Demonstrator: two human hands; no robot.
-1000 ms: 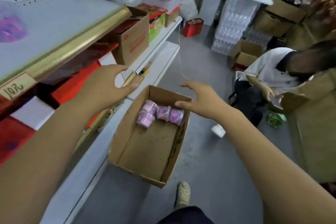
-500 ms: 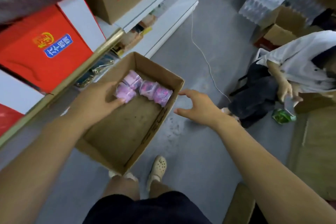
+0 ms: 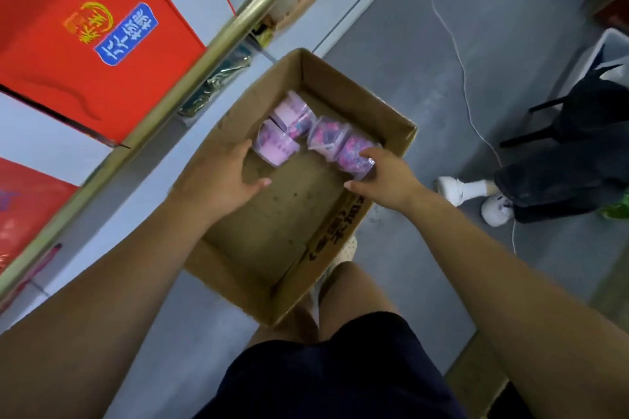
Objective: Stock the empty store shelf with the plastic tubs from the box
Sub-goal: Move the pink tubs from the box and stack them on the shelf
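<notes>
An open cardboard box (image 3: 391, 143) rests on the floor beside the shelving. Several pink and purple plastic tubs lie on their sides in a row at its far end. My left hand (image 3: 221, 177) is inside the box with its fingers spread; its fingertips touch the leftmost tub (image 3: 275, 146) without closing round it. My right hand (image 3: 384, 180) reaches in over the right wall. Its fingers curl over the rightmost tub (image 3: 352, 153), with the thumb just beneath. The two middle tubs (image 3: 325, 134) lie untouched.
Red gift boxes (image 3: 98, 44) fill the shelf at the left behind a gold rail (image 3: 190, 82). Another person's legs and white shoes (image 3: 493, 207) stand at the right on the grey floor. A white cable (image 3: 456, 44) trails across the floor. My own legs are below the box.
My view has tipped further down. My right hand came from outside the box onto the rightmost tub. My left hand has slid back a little along the leftmost tub.
</notes>
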